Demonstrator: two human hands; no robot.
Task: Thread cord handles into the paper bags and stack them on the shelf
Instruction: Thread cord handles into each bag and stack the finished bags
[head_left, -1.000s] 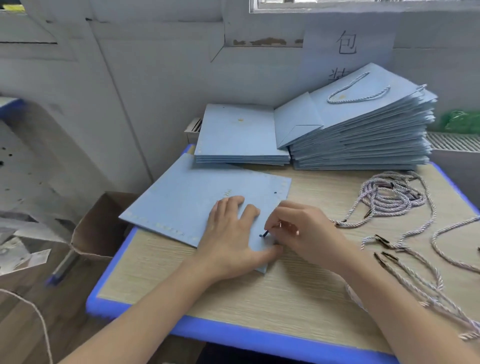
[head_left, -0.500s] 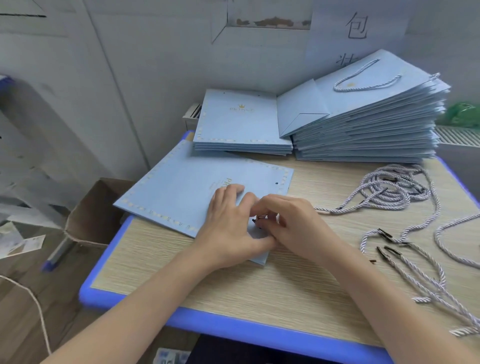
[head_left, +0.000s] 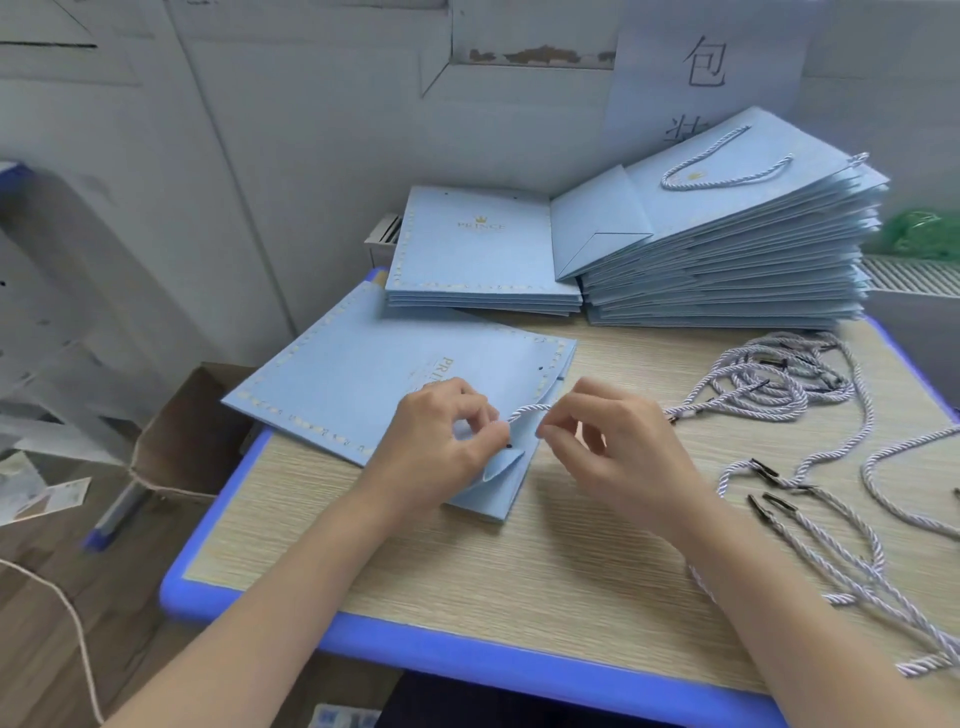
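A flat, pale blue paper bag (head_left: 374, 374) lies on the table (head_left: 545, 561) with its long axis running from the far left toward the near right; its open mouth, with the punched holes, points right and near, and its left corner hangs over the table's blue edge. The left hand (head_left: 441, 441) rests on the near corner of the bag, fingers curled, pinching one end of a twisted grey-white cord (head_left: 527, 410) just above a hole; the paper at that corner is lifted into a small flap. The right hand (head_left: 602, 436) pinches the same cord a little to the right between thumb and forefinger, the other fingers loosely curled; the short visible stretch of cord runs roughly left to right between the two hands, just above the bag's mouth.

At the far side of the table sit two stacks of the same blue bags; the low stack (head_left: 478, 254) on the left lies flat with gold lettering uppermost and holes along its far edge; the tall stack (head_left: 737, 249) on the right touches it, and its top bag carries a threaded cord loop, with the mouth pointing right. A loose pile of cords (head_left: 774, 384) with dark metal tips lies on the right part of the table; more cords trail toward the near right edge. On the floor to the left stands an open cardboard box (head_left: 192, 431); what it holds cannot be told.
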